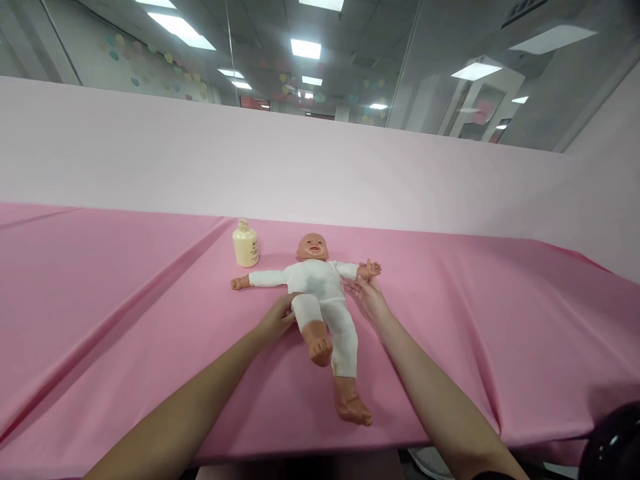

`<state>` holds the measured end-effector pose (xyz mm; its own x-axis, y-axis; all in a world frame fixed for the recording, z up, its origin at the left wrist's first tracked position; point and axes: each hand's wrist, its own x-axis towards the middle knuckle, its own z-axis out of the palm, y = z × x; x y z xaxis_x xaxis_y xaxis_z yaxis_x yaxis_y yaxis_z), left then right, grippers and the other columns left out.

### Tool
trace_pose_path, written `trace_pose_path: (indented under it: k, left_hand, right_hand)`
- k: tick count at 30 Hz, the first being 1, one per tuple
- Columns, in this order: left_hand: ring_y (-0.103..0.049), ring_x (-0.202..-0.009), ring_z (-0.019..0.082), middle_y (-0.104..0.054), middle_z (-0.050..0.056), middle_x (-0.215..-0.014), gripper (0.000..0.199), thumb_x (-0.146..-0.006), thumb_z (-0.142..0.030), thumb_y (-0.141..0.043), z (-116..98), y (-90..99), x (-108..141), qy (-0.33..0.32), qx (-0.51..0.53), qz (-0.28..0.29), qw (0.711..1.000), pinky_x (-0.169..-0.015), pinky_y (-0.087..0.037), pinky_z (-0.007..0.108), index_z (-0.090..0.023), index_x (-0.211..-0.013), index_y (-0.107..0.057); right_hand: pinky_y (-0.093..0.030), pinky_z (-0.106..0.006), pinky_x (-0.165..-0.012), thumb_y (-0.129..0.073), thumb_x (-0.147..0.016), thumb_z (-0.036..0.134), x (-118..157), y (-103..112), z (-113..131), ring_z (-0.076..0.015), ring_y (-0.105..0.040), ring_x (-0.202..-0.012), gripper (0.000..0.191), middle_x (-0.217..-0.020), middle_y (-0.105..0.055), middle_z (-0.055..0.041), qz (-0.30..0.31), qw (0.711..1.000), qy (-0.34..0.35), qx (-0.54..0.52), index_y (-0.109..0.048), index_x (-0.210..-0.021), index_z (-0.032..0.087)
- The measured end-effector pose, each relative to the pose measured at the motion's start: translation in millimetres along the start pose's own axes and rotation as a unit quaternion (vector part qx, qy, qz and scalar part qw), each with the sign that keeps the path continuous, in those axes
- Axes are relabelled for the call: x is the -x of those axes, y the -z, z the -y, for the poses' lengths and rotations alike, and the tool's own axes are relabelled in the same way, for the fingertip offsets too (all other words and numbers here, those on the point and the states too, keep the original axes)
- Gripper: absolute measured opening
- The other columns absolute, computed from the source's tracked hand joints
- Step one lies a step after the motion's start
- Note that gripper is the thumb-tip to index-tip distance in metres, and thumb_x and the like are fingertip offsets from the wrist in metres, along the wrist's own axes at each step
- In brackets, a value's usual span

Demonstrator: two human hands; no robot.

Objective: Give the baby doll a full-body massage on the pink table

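A baby doll (pixel 316 279) with a bald head and a white cloth body lies on its back on the pink-covered table, head away from me. Its arms spread to the sides. One leg is bent and raised; the other stretches toward me. My left hand (pixel 278 319) is closed around the raised leg near the hip, its fingertips partly hidden behind the white cloth. At the doll's opposite arm, my right hand (pixel 369 297) has its fingers curled at the forearm and wrist, just under the doll's small open hand.
A pale yellow bottle (pixel 246 245) stands upright beyond the doll's left-side arm in view. The pink cloth (pixel 150 373) has raised folds on both sides. A white wall panel (pixel 300 173) rises behind the table, with glass above. A dark shiny object (pixel 613 443) sits at the lower right.
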<state>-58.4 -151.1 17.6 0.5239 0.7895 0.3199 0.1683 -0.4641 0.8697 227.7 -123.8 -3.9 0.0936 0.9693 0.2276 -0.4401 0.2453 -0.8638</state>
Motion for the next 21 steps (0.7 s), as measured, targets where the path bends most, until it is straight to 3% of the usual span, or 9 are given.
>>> trace_pose_path:
  k: [3, 7, 10, 13, 16, 21]
  left_hand:
    - [-0.062, -0.095, 0.029, -0.068, 0.010, -0.105, 0.032, -0.087, -0.037, -0.049, 0.3, -1.2, -1.0, 0.029, 0.005, -0.025, 0.999, -0.080, -0.050, 0.041, -0.017, -0.109, -0.061]
    - [-0.060, -0.086, 0.025, -0.068, 0.009, -0.097, 0.030, -0.088, -0.039, -0.049, 8.5, -2.9, -3.8, 0.052, -0.026, -0.041, 0.997, -0.072, -0.048, 0.037, -0.016, -0.104, -0.059]
    - [-0.058, -0.084, 0.023, -0.067, 0.007, -0.094, 0.028, -0.087, -0.039, -0.051, 13.3, -3.5, -5.3, 0.047, -0.045, -0.042, 0.997, -0.073, -0.046, 0.036, -0.017, -0.102, -0.058]
    - [-0.058, -0.084, 0.023, -0.066, 0.006, -0.094, 0.028, -0.087, -0.034, -0.050, 14.7, -3.4, -5.4, 0.027, -0.044, -0.036, 0.998, -0.073, -0.045, 0.035, -0.018, -0.109, -0.057]
    - [-0.058, -0.084, 0.022, -0.065, 0.005, -0.093, 0.028, -0.086, -0.028, -0.049, 15.0, -2.7, -3.9, 0.012, -0.041, -0.025, 0.999, -0.072, -0.045, 0.034, -0.019, -0.111, -0.057]
    - [-0.057, -0.086, 0.023, -0.065, 0.008, -0.098, 0.029, -0.088, -0.029, -0.049, 12.7, -0.4, -0.6, -0.013, -0.037, -0.004, 0.999, -0.073, -0.045, 0.035, -0.018, -0.114, -0.056]
  right_hand:
    - [-0.055, -0.032, -0.081, -0.077, -0.076, 0.035, 9.7, -17.8, 2.6, -0.0229, -0.064, -0.103, 0.061, -0.139, -0.045, -0.0014, 0.050, 0.998, 0.011, 0.031, -0.049, -0.131, 0.037]
    - [-0.053, -0.039, -0.091, -0.076, -0.078, 0.038, 21.0, -33.3, 3.4, -0.0255, -0.060, -0.109, 0.051, -0.141, -0.041, -0.0032, 0.121, 0.987, 0.029, 0.103, -0.057, -0.125, 0.032]
    - [-0.045, -0.040, -0.103, -0.075, -0.079, 0.036, 28.8, -41.6, 5.8, -0.0265, -0.047, -0.125, 0.044, -0.141, -0.039, -0.0043, 0.199, 0.958, 0.062, 0.199, -0.062, -0.120, 0.029]
    - [-0.042, -0.036, -0.105, -0.073, -0.080, 0.033, 33.9, -45.2, 7.8, -0.0259, -0.038, -0.131, 0.042, -0.141, -0.038, -0.0058, 0.247, 0.928, 0.064, 0.272, -0.064, -0.121, 0.028]
    - [-0.046, -0.036, -0.101, -0.072, -0.081, 0.031, 33.8, -42.8, 6.1, -0.0256, -0.042, -0.129, 0.043, -0.142, -0.037, -0.0052, 0.230, 0.938, 0.061, 0.250, -0.062, -0.122, 0.029]
    - [-0.050, -0.040, -0.098, -0.077, -0.077, 0.026, 24.7, -33.7, 1.3, -0.0217, -0.059, -0.108, 0.054, -0.142, -0.041, -0.0029, 0.131, 0.985, 0.044, 0.099, -0.055, -0.125, 0.032]
